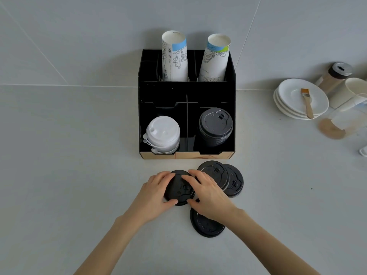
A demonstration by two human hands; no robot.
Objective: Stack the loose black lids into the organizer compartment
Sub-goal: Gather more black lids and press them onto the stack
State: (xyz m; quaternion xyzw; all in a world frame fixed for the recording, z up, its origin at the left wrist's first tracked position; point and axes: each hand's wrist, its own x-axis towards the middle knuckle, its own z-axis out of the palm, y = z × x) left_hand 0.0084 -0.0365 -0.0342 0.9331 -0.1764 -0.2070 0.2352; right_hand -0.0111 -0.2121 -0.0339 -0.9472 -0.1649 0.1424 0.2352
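Four loose black lids on the counter (79,175), just in front of the organizer (186,90). One held lid (179,188) between both hands, lying near flat, top face up, sip tab visible near its centre. Two overlapping lids to its right: upper one (213,173) partly covering the outer one (235,182), both top face up, tabs pointing roughly away and right. Fourth lid (206,225) nearer the camera, partly under the right wrist, flat on the counter.

Organizer front right compartment: one stack of black lids (215,126), exact count unreadable, tilted toward the camera. Front left compartment: one stack of white lids (162,133). Back row: two stacks of paper cups, left (174,56) and right (215,58), mouths up.

Left hand (155,193): palm down, thumb at the near rim of the held lid, fingers at the far left rim. Right hand (208,192): palm down, fingers draped over the lid's top, thumb at the near right rim. Both loosely closed on that one lid; forearms converging from the lower corners.

Off right: three stacked white saucers (292,104) with one brush (306,102) on top.
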